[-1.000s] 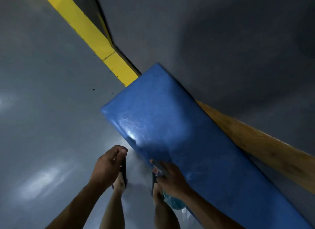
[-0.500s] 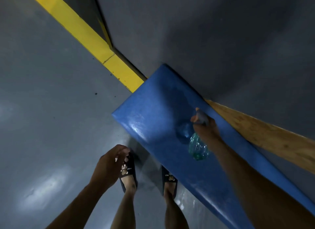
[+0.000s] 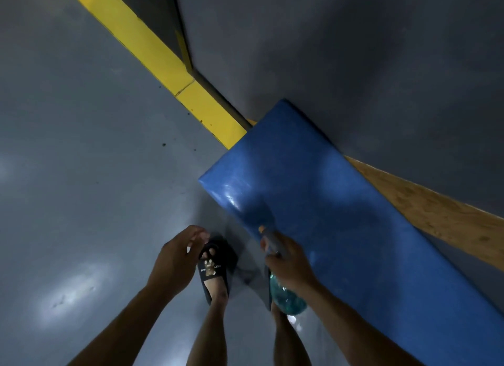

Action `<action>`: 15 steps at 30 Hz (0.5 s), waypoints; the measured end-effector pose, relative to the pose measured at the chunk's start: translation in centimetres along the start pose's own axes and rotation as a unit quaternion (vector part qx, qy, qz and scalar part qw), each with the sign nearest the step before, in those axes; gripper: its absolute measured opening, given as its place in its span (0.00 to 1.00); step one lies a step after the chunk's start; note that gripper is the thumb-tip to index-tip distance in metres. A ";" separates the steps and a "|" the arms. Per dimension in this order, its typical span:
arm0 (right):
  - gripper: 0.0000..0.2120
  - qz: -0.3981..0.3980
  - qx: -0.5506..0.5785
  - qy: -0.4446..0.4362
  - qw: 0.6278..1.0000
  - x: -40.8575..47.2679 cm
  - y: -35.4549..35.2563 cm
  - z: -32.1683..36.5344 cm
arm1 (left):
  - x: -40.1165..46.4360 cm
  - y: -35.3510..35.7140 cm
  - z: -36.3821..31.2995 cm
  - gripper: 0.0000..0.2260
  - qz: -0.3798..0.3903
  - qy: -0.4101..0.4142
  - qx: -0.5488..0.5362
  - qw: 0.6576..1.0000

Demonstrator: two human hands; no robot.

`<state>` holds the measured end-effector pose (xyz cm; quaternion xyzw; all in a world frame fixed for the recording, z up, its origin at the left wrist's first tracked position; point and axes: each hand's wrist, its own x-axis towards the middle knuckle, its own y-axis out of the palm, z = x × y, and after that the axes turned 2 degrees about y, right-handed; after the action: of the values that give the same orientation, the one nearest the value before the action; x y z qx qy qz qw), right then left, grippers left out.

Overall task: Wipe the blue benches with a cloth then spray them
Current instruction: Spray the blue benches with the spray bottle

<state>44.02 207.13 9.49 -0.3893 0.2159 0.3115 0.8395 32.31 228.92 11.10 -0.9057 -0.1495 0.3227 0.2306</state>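
Blue padding covers the bench (image 3: 341,229), which runs from the middle of the view down to the lower right, its long back edge against a dark grey wall (image 3: 341,52). Its glossy top shows pale sheen near the end closest to the hands. The right hand (image 3: 290,264) hangs over the bench's front edge with its fingers (image 3: 274,252) curled round the head of a spray bottle (image 3: 286,297). The bottle's nozzle sticks out just past those fingertips, aimed at the bench top, and its greenish clear body hangs below the palm, toward the wrist. No cloth shows in either hand.

The left hand (image 3: 177,256) hovers apart from the bench, to the left of the right hand, holding nothing; its fingers are loosely bent with the thumb near the fingertips. Directly beneath those fingertips sits a black slide sandal (image 3: 214,270) with a small gold figure printed on its strap, worn on 1 foot; the other foot is mostly hidden behind the bottle. A yellow stripe (image 3: 152,52) runs along the grey floor (image 3: 81,174) beyond both hands, ending at the bench's far end. A bare wooden board (image 3: 436,215) lies between bench and wall on the right.
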 end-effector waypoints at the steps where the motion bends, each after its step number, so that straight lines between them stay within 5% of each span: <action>1: 0.04 -0.003 0.000 0.014 1.000 -0.6 1.3 0.0 | 0.0 -0.3 0.4 0.07 -0.001 -0.003 0.002 1.000; 6: 0.06 -0.040 0.060 0.033 0.997 -1.1 3.9 1.4 | 0.0 -1.4 2.0 0.07 -0.010 -0.011 -0.001 1.000; 15: 0.07 -0.122 0.097 0.042 0.987 7.5 -3.1 5.9 | 0.7 -2.4 1.8 0.07 0.008 -0.007 -0.009 1.000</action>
<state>52.24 212.88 10.14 -0.3424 0.2311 0.1682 0.8950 31.39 231.83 10.68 -0.9066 -0.1470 0.3298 0.2183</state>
